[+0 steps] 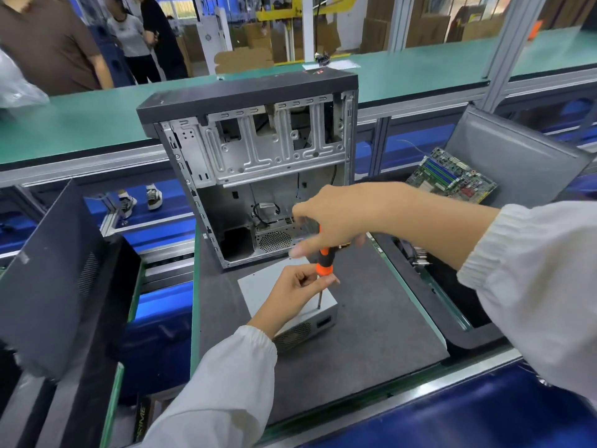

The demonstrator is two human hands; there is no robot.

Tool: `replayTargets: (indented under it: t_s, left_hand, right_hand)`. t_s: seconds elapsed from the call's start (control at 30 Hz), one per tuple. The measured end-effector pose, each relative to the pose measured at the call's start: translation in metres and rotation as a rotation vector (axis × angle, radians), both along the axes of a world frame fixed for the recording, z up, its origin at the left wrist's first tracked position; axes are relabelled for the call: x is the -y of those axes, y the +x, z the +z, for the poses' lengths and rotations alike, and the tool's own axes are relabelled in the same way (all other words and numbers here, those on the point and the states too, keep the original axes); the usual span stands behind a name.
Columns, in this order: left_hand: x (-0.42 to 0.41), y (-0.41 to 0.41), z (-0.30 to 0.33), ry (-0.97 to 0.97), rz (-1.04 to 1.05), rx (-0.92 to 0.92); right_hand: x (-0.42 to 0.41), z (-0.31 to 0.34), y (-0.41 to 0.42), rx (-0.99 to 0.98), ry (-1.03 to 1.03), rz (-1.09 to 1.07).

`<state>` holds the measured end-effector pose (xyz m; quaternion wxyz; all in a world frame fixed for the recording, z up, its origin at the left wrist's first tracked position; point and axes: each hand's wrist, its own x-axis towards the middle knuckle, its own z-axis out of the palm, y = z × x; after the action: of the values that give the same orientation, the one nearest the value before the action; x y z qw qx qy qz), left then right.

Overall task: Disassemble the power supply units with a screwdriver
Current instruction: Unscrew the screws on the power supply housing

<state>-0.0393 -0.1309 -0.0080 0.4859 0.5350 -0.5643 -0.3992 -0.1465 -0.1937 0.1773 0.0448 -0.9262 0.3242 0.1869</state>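
Only one bit of lettering reads here: "PRIME", running sideways in pale letters on a dark box, low and left of the grey work mat. Labels elsewhere blur beyond reading.

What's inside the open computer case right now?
Inside the computer case: a bare metal drive cage, black cables and a perforated vent. The right hand hides the lower right.

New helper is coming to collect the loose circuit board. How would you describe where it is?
Start at the open computer case standing on the grey mat. Look right to the grey tray behind the right hand. The green circuit board lies there, the only green populated board.
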Motion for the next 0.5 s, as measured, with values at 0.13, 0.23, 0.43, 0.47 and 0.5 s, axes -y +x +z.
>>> replayTargets:
  t_s: [0.13,0.23,0.43,0.47,0.5]
  left_hand:
    - [-0.001,-0.001,0.005,0.033,0.013,-0.029]
    - [-0.004,0.001,0.006,0.047,0.064,-0.042]
    - [-0.009,0.002,0.004,0.048,0.126,-0.049]
    - [-0.008,0.002,0.003,0.056,0.128,-0.048]
    - [-0.007,0.002,0.003,0.058,0.128,-0.051]
  right_hand:
    - [-0.005,-0.011,0.003,-0.031,-0.194,0.030]
    - [-0.003,-0.011,-0.001,-0.067,-0.122,0.149]
    - [0.000,-0.009,-0.006,0.063,-0.120,0.129]
    - [0.000,-0.012,-0.005,0.089,-0.150,0.092]
    - [-0.002,-0.014,-0.004,0.102,-0.170,0.087]
